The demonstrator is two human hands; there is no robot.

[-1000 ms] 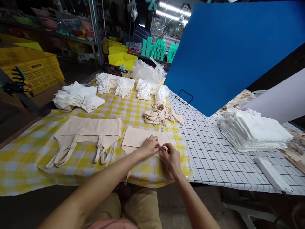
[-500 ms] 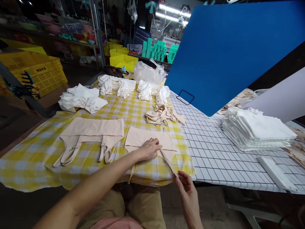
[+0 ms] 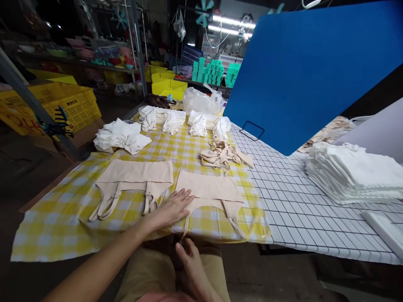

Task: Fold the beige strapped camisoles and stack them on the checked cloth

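While the left hand (image 3: 171, 208) lay flat with its fingers spread apart, palm down, it pressed on the lower left corner of a beige garment (image 3: 209, 189) spread on the yellow checked cloth (image 3: 59, 218). Below the table edge, the right hand (image 3: 192, 268) was held over the person's lap, fingers loosely apart, at the lower end of the garment's left strap (image 3: 186, 224); whether it pinched the strap could not be told. A second strap (image 3: 235, 221) of the same garment ran down to the right, lying free on the cloth. Just beside it to the left, a second beige garment (image 3: 135, 178) lay flat with its straps pointing toward the person. Beyond the two, a loose heap of beige pieces (image 3: 225, 154) rested near the border between the checked cloth and the white gridded surface (image 3: 292, 209). Farther back stood small piles of white garments (image 3: 122, 136), and a tall stack of folded white cloth (image 3: 355, 174) lay well apart on the right. A blue board (image 3: 315, 71) leaned behind it.
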